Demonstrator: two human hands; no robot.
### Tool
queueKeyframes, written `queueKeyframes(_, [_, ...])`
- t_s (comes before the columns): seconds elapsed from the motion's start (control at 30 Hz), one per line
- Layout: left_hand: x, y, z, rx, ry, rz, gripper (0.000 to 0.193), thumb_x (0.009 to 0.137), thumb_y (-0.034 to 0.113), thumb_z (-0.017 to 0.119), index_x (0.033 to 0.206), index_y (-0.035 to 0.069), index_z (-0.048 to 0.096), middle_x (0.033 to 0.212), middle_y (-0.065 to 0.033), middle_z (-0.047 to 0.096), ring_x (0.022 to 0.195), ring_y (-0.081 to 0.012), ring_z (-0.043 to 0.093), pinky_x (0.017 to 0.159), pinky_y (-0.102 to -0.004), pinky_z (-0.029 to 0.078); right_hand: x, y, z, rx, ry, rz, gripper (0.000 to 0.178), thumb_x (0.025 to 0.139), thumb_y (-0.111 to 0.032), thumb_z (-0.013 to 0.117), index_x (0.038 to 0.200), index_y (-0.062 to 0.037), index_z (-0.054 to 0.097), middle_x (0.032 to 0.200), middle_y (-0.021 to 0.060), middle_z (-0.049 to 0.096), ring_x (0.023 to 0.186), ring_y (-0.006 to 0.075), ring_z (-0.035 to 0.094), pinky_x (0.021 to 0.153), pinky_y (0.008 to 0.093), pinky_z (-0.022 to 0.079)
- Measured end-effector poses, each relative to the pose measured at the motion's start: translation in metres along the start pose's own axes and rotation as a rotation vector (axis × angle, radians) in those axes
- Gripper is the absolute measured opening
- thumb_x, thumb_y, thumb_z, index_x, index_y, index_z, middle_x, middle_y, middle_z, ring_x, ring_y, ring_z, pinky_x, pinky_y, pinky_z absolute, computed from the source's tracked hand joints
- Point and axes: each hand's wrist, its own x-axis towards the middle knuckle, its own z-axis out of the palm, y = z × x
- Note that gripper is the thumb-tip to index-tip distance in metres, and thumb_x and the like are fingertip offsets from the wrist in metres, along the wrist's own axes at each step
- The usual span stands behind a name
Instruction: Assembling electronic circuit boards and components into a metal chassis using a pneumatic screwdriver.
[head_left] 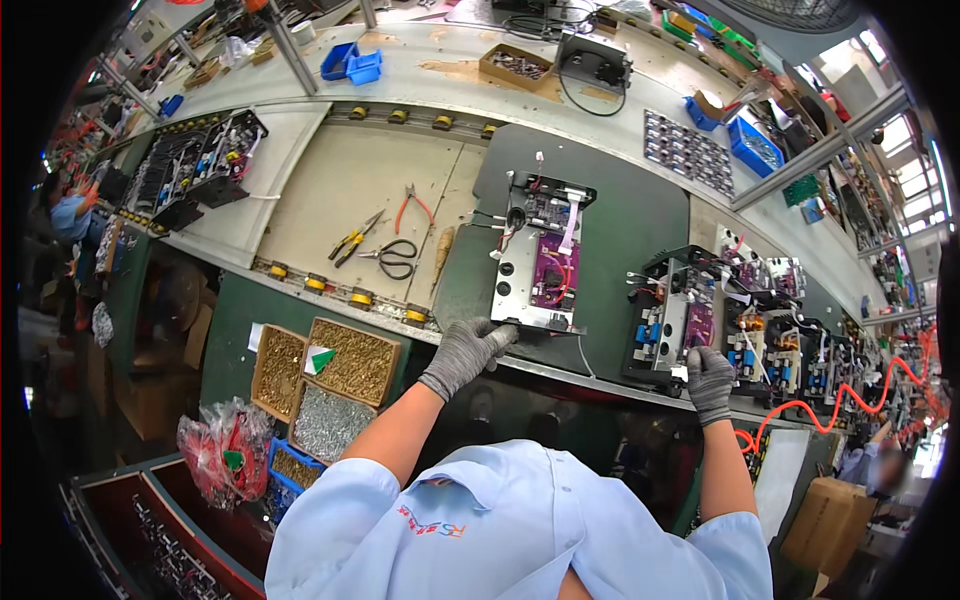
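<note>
My left hand [466, 358], in a grey knit glove, has its fingers closed on the near-left corner of an open metal chassis [513, 294]. This chassis carries a purple circuit board [551, 272], a white ribbon cable and red wires, and lies on a dark green board [620, 215]. To the right, my right hand [709, 383], gloved alike, is curled at the near edge of a second chassis [668, 333]. That one also has a purple board, with blue parts along its left side. The glove hides its fingertips.
Red-handled pliers [413, 208], yellow-handled pliers [356, 238] and black scissors [396, 262] lie left of the board. Screw-filled boxes [352, 357] stand at lower left. More chassis [780, 345] line up at right, near an orange coiled hose [850, 405].
</note>
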Motion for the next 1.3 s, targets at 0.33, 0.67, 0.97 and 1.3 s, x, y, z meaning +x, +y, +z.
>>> queueKeyframes(0.33, [0.019, -0.035, 0.016, -0.503, -0.395, -0.085, 0.044, 0.099, 0.044, 0.057, 0.109, 0.002, 0.061, 0.086, -0.0109, 0.07, 0.061, -0.0161, 0.064, 0.051, -0.0264, 0.05, -0.002, -0.038, -0.022, 0.025, 0.152, -0.025, 0.008, 0.083, -0.011, 0.071, 0.09, -0.0074, 0.069, 0.077, 0.0118, 0.068, 0.072, 0.0293, 0.067, 0.069, 0.0401, 0.052])
queueKeyframes(0.67, [0.007, -0.008, 0.049, -0.044, 0.162, 0.019, 0.024, 0.09, 0.027, 0.073, 0.091, 0.004, 0.067, 0.066, -0.0021, 0.061, 0.048, -0.0107, 0.053, 0.044, -0.0265, 0.041, -0.115, 0.012, 0.002, -0.272, -0.634, 0.382, 0.032, 0.08, -0.037, 0.071, 0.1, -0.0113, 0.071, 0.094, 0.0135, 0.07, 0.094, 0.0324, 0.067, 0.086, 0.0455, 0.051])
queueKeyframes(0.97, [-0.039, -0.028, 0.051, 0.346, 0.303, 0.021, 0.04, 0.086, 0.033, 0.074, 0.108, 0.0, 0.07, 0.09, -0.0155, 0.073, 0.078, -0.0203, 0.07, 0.075, -0.0344, 0.055, -0.153, 0.162, 0.037, -0.555, -1.002, 0.661, 0.074, 0.077, -0.053, 0.075, 0.132, -0.0059, 0.057, 0.137, 0.0188, 0.058, 0.127, 0.0312, 0.056, 0.102, 0.044, 0.048])
queueKeyframes(1.3, [-0.096, -0.178, -0.094, 0.567, 0.739, -0.235, 0.038, 0.082, 0.03, 0.074, 0.106, 0.001, 0.07, 0.1, -0.0183, 0.073, 0.096, -0.0323, 0.07, 0.089, -0.0399, 0.054, -0.157, 0.168, 0.017, -0.657, -0.828, 0.468, 0.044, 0.076, -0.031, 0.075, 0.113, -0.0091, 0.064, 0.121, 0.015, 0.062, 0.119, 0.0316, 0.056, 0.098, 0.0434, 0.048])
